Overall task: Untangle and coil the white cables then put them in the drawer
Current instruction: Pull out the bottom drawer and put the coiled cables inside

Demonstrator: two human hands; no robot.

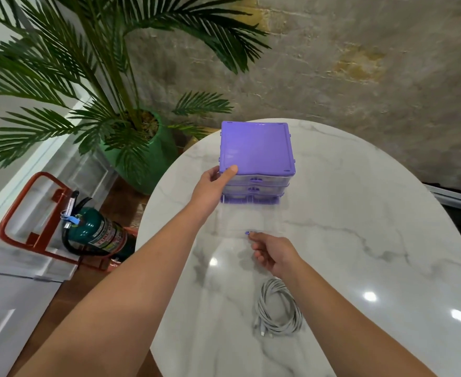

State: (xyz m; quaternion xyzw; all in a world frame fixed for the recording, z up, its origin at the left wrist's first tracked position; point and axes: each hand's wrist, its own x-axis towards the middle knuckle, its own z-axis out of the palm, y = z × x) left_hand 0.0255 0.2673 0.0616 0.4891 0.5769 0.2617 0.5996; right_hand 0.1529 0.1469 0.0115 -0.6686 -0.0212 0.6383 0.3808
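A purple-topped drawer unit (256, 148) stands at the far side of the marble table (359, 240). My left hand (213, 186) grips its front left corner, thumb on the lid. The clear bottom drawer (251, 216) is pulled out toward me. My right hand (272, 254) pinches the small purple handle (247, 233) at that drawer's front. A coiled white cable (278, 308) lies on the table near me, just under my right wrist, with its plug ends at the coil's lower left. The drawer looks empty, though its clear walls are hard to make out.
A potted palm in a green pot (147, 159) stands on the floor left of the table. A green fire extinguisher (98, 232) in a red stand sits below it. A rough wall runs behind the table.
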